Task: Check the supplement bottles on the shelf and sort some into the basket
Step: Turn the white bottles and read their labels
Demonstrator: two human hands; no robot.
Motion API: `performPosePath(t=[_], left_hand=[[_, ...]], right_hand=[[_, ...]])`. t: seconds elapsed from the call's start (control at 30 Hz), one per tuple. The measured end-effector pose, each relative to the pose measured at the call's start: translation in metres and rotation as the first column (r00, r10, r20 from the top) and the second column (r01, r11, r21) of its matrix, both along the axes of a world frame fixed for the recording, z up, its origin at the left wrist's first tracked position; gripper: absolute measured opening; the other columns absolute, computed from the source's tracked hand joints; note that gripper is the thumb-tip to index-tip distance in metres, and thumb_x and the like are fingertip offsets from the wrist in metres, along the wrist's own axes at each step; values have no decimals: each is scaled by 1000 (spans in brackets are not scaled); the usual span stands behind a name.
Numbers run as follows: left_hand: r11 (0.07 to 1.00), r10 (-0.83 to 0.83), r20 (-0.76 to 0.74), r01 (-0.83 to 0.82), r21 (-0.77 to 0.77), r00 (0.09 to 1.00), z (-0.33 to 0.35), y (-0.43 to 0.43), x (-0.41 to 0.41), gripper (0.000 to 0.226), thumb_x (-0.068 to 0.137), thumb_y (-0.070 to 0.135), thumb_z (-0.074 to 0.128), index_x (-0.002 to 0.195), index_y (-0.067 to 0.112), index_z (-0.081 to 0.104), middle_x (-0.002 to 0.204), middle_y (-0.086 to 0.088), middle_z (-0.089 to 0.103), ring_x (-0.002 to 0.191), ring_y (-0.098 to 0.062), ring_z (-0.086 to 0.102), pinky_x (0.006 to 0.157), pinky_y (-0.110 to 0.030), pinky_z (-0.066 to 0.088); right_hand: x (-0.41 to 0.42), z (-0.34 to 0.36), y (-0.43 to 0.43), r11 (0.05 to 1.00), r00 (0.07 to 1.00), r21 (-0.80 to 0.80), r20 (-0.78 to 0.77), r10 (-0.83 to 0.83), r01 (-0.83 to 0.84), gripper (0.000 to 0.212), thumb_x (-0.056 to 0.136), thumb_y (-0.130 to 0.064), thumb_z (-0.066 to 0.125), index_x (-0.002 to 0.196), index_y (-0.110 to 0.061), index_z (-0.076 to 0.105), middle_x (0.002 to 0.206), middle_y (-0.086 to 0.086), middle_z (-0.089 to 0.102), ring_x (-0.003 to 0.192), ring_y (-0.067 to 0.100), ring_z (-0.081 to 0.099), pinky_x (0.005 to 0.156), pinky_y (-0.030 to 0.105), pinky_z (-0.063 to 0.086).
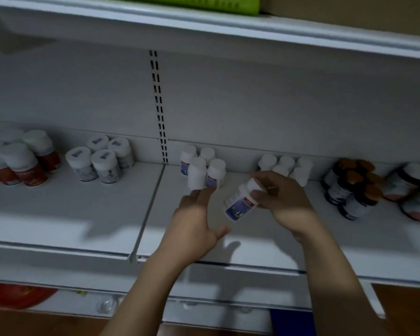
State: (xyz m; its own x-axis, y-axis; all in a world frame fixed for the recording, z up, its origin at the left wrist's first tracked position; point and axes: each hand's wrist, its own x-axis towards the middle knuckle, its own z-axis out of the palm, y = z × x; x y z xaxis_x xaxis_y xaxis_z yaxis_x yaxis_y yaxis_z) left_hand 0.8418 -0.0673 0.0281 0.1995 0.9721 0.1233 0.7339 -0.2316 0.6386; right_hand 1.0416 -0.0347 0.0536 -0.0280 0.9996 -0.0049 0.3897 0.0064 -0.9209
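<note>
The white, blue-labelled bottle (240,203) is tilted above the shelf (83,214). Your right hand (286,204) has its fingers clamped round the cap end. Your left hand (194,221) is just beside it, fingers straight, near four similar bottles (205,170).

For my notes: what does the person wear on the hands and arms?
No gloves on the left hand or right hand. The left forearm and right forearm show no sleeve or watch. A small glint on a right finger may be a ring, but it is too blurred to tell.
</note>
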Motion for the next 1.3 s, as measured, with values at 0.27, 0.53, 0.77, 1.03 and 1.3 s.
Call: performPosePath(t=[0.27,0.53,0.77,1.03,1.3], left_hand=[[968,-192,346,235,-86,918,22,-30,-20,71,82,41,73,142,39,36,119,20,60,103,2,58,88,-17,48],[967,-186,462,244,-68,867,22,-45,-45,67,72,29,84,125,46,47,112,24,56,99,-1,57,72,-18,51],[987,-158,418,149,56,895,19,-47,-61,71,66,25,87,120,43,44,118,21,47,107,4,48,79,-7,39],[976,-173,325,119,180,930,15,-44,-71,82,66,32,87,116,57,27,113,24,39,103,3,45,81,-7,38],[987,-147,512,92,131,846,18,-47,-83,25,91,54,43,114,44,44,96,20,61,82,1,59,64,-7,41]], right_hand=[[-19,19,-50,981,921,89,-339,191,-170,38,82,7,61,112,-16,66,115,4,70,103,15,66,82,27,54],[-44,14,-70,983,834,79,-519,185,-169,41,80,1,55,120,-6,59,124,12,65,103,23,66,81,32,55],[-69,21,-70,989,845,38,-514,145,-146,38,83,-6,56,119,-16,63,124,12,65,103,21,66,78,36,57],[-92,29,-67,999,885,11,-465,34,-32,26,91,-12,55,114,-17,66,115,9,67,96,17,64,69,26,55],[-101,27,-70,998,880,-2,-472,57,-65,36,83,-22,56,118,-17,64,110,3,72,97,18,69,76,30,58]])
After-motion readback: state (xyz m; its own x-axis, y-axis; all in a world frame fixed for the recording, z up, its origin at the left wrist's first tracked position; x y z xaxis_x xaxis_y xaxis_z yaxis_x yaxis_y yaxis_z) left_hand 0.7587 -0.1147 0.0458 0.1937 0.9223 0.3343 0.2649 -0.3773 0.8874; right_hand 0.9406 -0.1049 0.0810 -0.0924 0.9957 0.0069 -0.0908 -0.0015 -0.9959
